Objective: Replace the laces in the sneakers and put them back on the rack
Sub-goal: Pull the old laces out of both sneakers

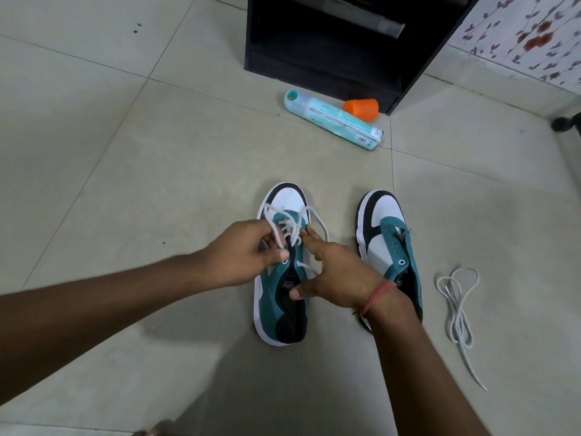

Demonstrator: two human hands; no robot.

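- The left hand [248,251] has its fingers [276,253] curled, pinching a strand of the white lace [294,226] over the throat of the left sneaker [281,278].
- The right hand [339,272] rests on the same sneaker with its fingers spread fairly wide: the forefinger lies stretched along the lacing, its tip against the lace, while the thumb presses down near the tongue, by the collar.
- The lace is partly threaded; loose loops stand up between the two hands, over the white toe, and one short end pokes from an upper eyelet.
- That sneaker, teal, black and white, stands on the tiled floor [125,152], toe pointing away, directly under both hands.
- The second sneaker [385,234] stands just beside it on the right, its eyelets bare; the right wrist, which wears a red thread band [375,297], hides its heel.
- A loose white lace [459,309] lies coiled on the floor further right, apart from the shoes.
- Beyond the shoes, a teal spray can [333,119] lies on its side, touching an orange cap [361,109], in front of a black rack [339,48].
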